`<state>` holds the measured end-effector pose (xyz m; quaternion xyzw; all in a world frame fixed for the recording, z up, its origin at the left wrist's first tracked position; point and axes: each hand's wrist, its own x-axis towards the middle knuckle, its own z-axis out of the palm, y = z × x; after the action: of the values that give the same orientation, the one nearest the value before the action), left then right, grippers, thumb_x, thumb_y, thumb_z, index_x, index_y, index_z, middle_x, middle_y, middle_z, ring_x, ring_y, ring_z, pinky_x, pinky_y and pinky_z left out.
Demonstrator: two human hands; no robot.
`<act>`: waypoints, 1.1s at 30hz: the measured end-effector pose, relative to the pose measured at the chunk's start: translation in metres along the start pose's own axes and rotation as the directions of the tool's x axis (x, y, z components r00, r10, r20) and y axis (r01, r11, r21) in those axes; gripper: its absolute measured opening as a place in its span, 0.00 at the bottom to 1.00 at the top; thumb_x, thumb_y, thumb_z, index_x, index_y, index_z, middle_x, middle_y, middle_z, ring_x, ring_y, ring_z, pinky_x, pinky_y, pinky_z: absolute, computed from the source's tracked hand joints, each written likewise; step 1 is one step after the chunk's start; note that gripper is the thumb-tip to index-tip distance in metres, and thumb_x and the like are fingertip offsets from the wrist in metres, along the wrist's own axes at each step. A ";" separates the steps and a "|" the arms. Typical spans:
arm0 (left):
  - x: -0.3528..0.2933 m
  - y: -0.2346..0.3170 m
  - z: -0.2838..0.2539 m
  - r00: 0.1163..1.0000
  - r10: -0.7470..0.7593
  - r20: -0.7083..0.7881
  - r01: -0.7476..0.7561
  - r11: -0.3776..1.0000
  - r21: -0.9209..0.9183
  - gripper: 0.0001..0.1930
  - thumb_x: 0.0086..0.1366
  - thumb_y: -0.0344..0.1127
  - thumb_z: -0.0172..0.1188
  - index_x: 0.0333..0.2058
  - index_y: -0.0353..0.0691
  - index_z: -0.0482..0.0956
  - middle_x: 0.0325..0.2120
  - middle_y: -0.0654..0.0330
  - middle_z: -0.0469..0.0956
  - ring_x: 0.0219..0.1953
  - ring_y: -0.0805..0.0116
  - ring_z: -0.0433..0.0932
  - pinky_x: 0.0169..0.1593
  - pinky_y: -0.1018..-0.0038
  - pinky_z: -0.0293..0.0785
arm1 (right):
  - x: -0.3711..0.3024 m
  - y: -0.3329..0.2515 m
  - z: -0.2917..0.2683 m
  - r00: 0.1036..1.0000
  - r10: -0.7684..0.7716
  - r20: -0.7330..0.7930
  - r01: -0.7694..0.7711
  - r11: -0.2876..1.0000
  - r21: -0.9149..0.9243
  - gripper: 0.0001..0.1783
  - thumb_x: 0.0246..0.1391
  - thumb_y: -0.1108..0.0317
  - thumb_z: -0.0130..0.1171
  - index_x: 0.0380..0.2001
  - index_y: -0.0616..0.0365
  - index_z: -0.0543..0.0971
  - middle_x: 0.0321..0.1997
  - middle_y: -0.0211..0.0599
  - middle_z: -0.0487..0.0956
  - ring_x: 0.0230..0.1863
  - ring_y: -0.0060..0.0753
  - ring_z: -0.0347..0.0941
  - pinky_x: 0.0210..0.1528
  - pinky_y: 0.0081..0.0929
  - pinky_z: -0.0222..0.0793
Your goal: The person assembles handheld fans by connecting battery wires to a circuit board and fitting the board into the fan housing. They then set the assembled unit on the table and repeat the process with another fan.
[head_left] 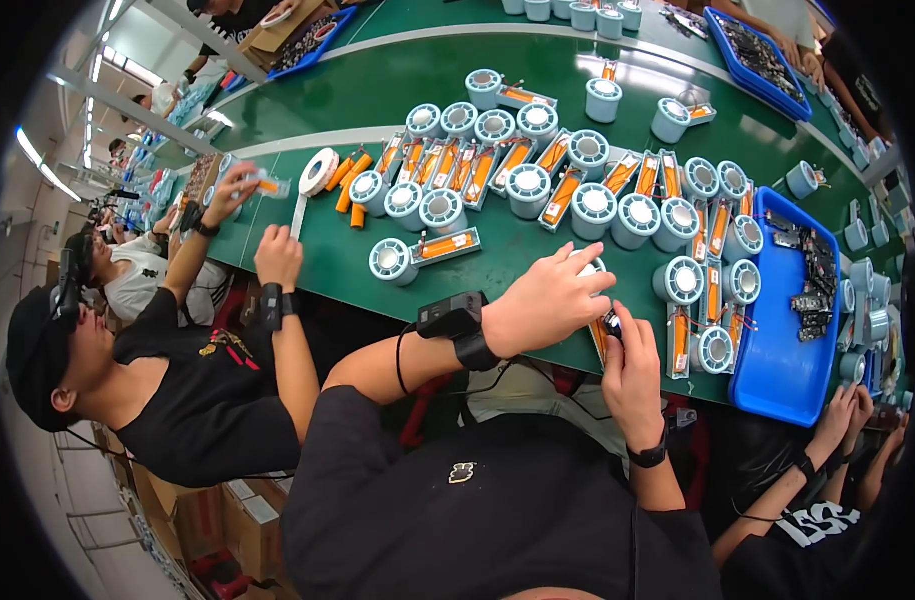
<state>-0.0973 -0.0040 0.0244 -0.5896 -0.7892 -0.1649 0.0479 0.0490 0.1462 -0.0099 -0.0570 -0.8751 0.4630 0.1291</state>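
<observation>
My left hand (550, 300) reaches over a light-blue fan-like unit (590, 266), its fingers bent around the round head. Most of that unit is hidden beneath the hand; an orange strip of its handle shows between my hands. My right hand (633, 368), just to the right and nearer me, pinches a small dark part (613, 323) between thumb and fingers, close to the handle. Directly beyond my hands stand more units with round grilles, such as one white-centred unit (639, 213). Their open handles hold orange battery cells and thin wires.
A blue tray (778, 385) with dark circuit boards (818, 285) lies on the green table (318, 265) at right. Loose orange cells (350, 205) and a white tape roll (320, 172) are at left. A co-worker (198, 370) sits left, holding a unit; another person's hands (846, 415) work at right.
</observation>
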 end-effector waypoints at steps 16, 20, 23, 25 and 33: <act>0.000 -0.020 0.014 0.965 0.201 -0.169 -0.201 0.979 0.018 0.04 0.56 0.33 0.65 0.30 0.42 0.86 0.51 0.62 0.81 0.62 0.48 0.75 0.60 0.49 0.78 | 0.005 0.005 -0.004 0.975 -0.118 -0.188 0.081 0.978 -0.193 0.18 0.51 0.76 0.70 0.47 0.63 0.83 0.40 0.43 0.80 0.41 0.47 0.74 0.43 0.39 0.71; -0.008 -0.019 0.023 0.945 0.093 -0.314 -0.154 0.972 -0.176 0.02 0.55 0.31 0.66 0.29 0.43 0.85 0.48 0.64 0.83 0.59 0.52 0.79 0.58 0.50 0.80 | 0.009 0.002 0.003 0.960 -0.149 -0.238 0.107 0.978 -0.180 0.17 0.50 0.75 0.71 0.45 0.62 0.84 0.41 0.42 0.80 0.42 0.45 0.75 0.42 0.36 0.72; -0.013 -0.018 0.027 0.928 0.055 -0.368 -0.126 0.977 -0.171 0.02 0.55 0.30 0.66 0.29 0.43 0.84 0.48 0.65 0.84 0.57 0.54 0.80 0.58 0.50 0.81 | 0.017 -0.003 0.011 0.963 -0.164 -0.213 0.115 0.968 -0.225 0.17 0.50 0.76 0.72 0.45 0.62 0.84 0.40 0.42 0.80 0.41 0.45 0.74 0.41 0.35 0.71; -0.014 -0.015 0.027 0.930 0.063 -0.362 -0.116 0.985 -0.126 0.02 0.55 0.29 0.66 0.28 0.42 0.83 0.50 0.65 0.83 0.59 0.53 0.80 0.58 0.51 0.81 | 0.019 -0.003 0.010 0.966 -0.171 -0.194 0.122 0.962 -0.243 0.17 0.49 0.76 0.72 0.45 0.63 0.84 0.39 0.41 0.79 0.41 0.44 0.74 0.41 0.35 0.71; -0.013 -0.011 0.015 0.970 0.096 -0.225 -0.107 0.994 -0.034 0.02 0.54 0.28 0.64 0.28 0.39 0.81 0.59 0.58 0.77 0.65 0.45 0.72 0.61 0.52 0.78 | 0.000 0.023 -0.003 0.998 0.039 -0.039 -0.031 0.984 0.174 0.14 0.59 0.80 0.62 0.49 0.64 0.84 0.51 0.43 0.82 0.50 0.37 0.79 0.51 0.26 0.73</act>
<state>-0.1015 -0.0141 0.0042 -0.6079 -0.7437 -0.2453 0.1313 0.0494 0.1619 -0.0276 -0.0707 -0.8273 0.5383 0.1439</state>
